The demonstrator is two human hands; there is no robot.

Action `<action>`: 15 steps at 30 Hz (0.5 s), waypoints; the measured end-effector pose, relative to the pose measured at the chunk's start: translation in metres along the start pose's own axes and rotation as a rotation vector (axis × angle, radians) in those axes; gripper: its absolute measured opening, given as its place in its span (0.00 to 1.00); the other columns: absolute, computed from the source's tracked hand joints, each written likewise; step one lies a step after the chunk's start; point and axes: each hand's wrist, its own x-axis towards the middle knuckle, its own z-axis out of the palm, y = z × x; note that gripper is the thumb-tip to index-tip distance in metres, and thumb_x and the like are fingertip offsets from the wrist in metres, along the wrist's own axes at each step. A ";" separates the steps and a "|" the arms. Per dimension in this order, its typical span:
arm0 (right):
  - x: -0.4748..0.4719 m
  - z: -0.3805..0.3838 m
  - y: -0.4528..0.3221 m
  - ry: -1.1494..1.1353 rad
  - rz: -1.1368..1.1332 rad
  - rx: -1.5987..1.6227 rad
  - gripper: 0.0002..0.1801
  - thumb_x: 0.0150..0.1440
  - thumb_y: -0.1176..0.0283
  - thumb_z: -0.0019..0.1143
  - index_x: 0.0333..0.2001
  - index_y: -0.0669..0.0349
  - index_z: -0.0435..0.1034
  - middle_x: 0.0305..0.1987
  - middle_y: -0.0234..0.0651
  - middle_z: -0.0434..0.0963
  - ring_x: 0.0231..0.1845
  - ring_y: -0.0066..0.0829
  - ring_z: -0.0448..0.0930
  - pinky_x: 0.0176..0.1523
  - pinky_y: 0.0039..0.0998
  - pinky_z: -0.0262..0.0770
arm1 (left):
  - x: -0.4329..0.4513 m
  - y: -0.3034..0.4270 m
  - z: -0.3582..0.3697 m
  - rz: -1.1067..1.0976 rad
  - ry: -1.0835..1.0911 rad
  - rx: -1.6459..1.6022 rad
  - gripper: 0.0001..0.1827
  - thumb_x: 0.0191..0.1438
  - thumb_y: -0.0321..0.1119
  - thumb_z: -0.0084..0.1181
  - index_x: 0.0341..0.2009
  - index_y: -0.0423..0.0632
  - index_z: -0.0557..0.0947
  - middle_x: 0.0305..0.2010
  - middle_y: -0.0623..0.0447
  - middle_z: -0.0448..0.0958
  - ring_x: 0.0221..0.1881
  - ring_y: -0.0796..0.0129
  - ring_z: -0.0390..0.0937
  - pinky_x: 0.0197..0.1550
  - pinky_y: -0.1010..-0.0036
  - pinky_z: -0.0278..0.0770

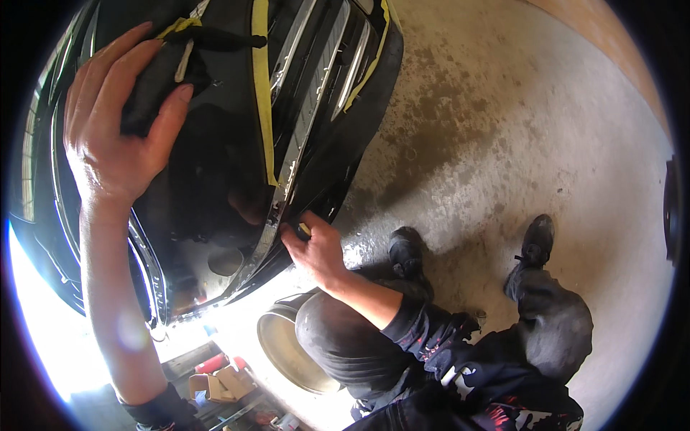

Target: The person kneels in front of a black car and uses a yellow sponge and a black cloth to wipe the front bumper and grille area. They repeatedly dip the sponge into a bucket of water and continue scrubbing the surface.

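Note:
A glossy black car front bumper (210, 161) lies before me, with chrome grille trim (304, 116) and strips of yellow masking tape (262, 97). My left hand (121, 102), at the upper left, curls over a dark object (151, 91); a black, handle-like part (226, 42) shows beyond the fingertips, beside a bit of yellow. Exactly what it is cannot be told. Near the lower end of the trim, my right hand (315, 248) pinches a small object with a yellow part (305, 229), mostly hidden by the fingers and close against the bumper edge.
Under my bent knees and black shoes (407, 250) is a stained concrete floor (485, 134). A round metal, pan-like container (280, 345) stands beside my left knee. Cardboard boxes (207, 388) and a red item (211, 363) lie at lower left. A dark object (671, 210) is at the far right.

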 end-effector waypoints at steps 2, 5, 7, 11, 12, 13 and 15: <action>0.007 -0.009 0.003 -0.080 0.072 0.044 0.13 0.58 0.66 0.66 0.34 0.65 0.73 0.28 0.50 0.79 0.29 0.45 0.81 0.34 0.38 0.75 | 0.000 0.000 0.000 0.001 -0.018 0.025 0.23 0.44 0.36 0.73 0.46 0.45 0.85 0.54 0.49 0.82 0.53 0.52 0.81 0.57 0.63 0.76; 0.042 -0.034 -0.009 -0.157 0.306 0.066 0.16 0.60 0.62 0.65 0.39 0.67 0.74 0.35 0.44 0.83 0.36 0.34 0.83 0.42 0.35 0.77 | -0.001 -0.002 0.000 0.003 -0.039 0.037 0.22 0.45 0.35 0.72 0.47 0.45 0.85 0.55 0.48 0.82 0.54 0.52 0.80 0.57 0.62 0.76; 0.073 -0.046 -0.022 0.099 0.258 0.274 0.17 0.61 0.65 0.65 0.43 0.70 0.73 0.38 0.41 0.84 0.38 0.29 0.82 0.44 0.32 0.78 | -0.001 -0.003 0.001 0.019 -0.023 0.032 0.22 0.45 0.35 0.72 0.47 0.44 0.84 0.55 0.47 0.82 0.55 0.51 0.80 0.58 0.62 0.76; 0.076 -0.048 -0.041 0.104 0.385 0.343 0.17 0.60 0.68 0.67 0.47 0.70 0.74 0.43 0.37 0.83 0.42 0.22 0.79 0.48 0.26 0.75 | -0.001 -0.002 0.002 0.000 -0.048 0.034 0.23 0.46 0.35 0.71 0.47 0.43 0.84 0.54 0.45 0.82 0.55 0.50 0.80 0.58 0.61 0.76; 0.067 -0.043 -0.041 0.068 0.337 0.272 0.17 0.60 0.68 0.68 0.47 0.69 0.74 0.42 0.36 0.83 0.41 0.21 0.79 0.47 0.25 0.75 | -0.001 -0.001 0.001 0.019 -0.033 0.039 0.22 0.46 0.35 0.71 0.47 0.43 0.83 0.54 0.45 0.82 0.54 0.50 0.80 0.58 0.61 0.76; 0.059 -0.038 -0.038 0.044 0.309 0.219 0.17 0.59 0.68 0.69 0.47 0.68 0.74 0.42 0.35 0.83 0.41 0.20 0.79 0.46 0.24 0.75 | -0.001 0.000 0.001 0.024 -0.031 0.035 0.22 0.47 0.34 0.71 0.47 0.42 0.83 0.54 0.44 0.82 0.54 0.49 0.80 0.58 0.61 0.75; 0.047 -0.030 -0.025 -0.135 0.453 0.184 0.16 0.60 0.67 0.68 0.43 0.68 0.74 0.35 0.40 0.83 0.36 0.23 0.79 0.43 0.29 0.76 | 0.000 0.000 0.001 0.036 -0.022 0.029 0.22 0.48 0.34 0.70 0.48 0.42 0.83 0.54 0.44 0.82 0.54 0.49 0.80 0.58 0.61 0.75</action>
